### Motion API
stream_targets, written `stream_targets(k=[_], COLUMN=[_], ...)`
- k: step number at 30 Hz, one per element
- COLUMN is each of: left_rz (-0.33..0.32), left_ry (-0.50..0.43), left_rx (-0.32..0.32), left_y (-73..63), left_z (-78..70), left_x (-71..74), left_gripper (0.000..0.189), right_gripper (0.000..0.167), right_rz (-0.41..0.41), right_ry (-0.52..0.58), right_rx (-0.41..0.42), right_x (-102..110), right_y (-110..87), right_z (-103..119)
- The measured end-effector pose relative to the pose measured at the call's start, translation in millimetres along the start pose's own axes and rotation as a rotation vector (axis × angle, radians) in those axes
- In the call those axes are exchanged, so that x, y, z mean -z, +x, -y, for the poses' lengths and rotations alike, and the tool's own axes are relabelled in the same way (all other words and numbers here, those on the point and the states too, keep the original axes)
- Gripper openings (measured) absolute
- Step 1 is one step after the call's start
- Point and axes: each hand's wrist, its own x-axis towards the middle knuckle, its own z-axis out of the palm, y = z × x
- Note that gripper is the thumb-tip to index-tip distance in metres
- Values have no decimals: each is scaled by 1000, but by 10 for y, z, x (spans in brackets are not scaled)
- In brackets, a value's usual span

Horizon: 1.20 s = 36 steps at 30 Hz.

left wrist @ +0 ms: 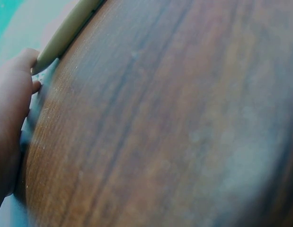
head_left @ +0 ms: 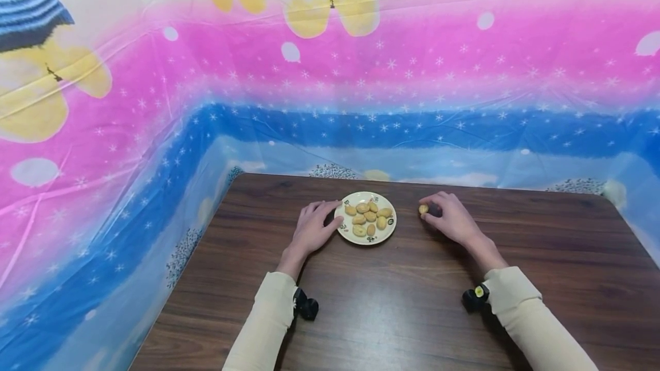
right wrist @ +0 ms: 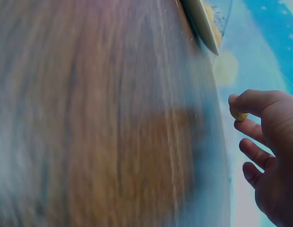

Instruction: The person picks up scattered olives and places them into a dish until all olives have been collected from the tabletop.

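Note:
A small round white plate (head_left: 367,238) with dark printed marks on its rim bears several yellow-brown oval pieces (head_left: 370,217), like small fruits or nuts; their exact kind is unclear. My left hand (head_left: 313,228) holds the plate's left edge, thumb at the near side and fingers toward the far side. In the left wrist view, that thumb (left wrist: 28,57) meets the rim. To the right of the plate, apart from it, my right hand (head_left: 452,219) pinches one yellow-brown oval piece (right wrist: 237,114) between thumb and index finger. Its other fingers are loosely bent.
The dark wood table (head_left: 381,302) extends around the plate, its far edge just behind it. A pink and blue patterned cloth (head_left: 361,90) hangs behind and to the left. Black wrist cameras sit at the left cuff (head_left: 281,302) and right cuff (head_left: 510,288).

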Motion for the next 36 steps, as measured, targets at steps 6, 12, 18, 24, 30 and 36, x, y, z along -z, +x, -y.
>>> stream_targets(k=[6,12,18,24,30,36], left_rz=[-2,-4,-6,2,6,8], left_ry=[2,4,6,0,-6,3], left_rx=[2,4,-2,-1,5,8], left_y=[4,3,7,9,3,4], left_z=[0,6,6,-11,-15,-12], left_x=[1,-3,-5,4,11,7], left_gripper=[51,51,51,51,51,51], right_gripper=[31,31,30,30,32,29], right_rz=[-11,-5,1,-8,20,26], right_ry=[0,16,22,27,39,32], right_rx=[45,80,114,154,175,235], right_x=[-46,-113,-156,-187,-228,-335], right_y=[2,41,88,135,208,281], right_z=[128,279,435,582,746,897])
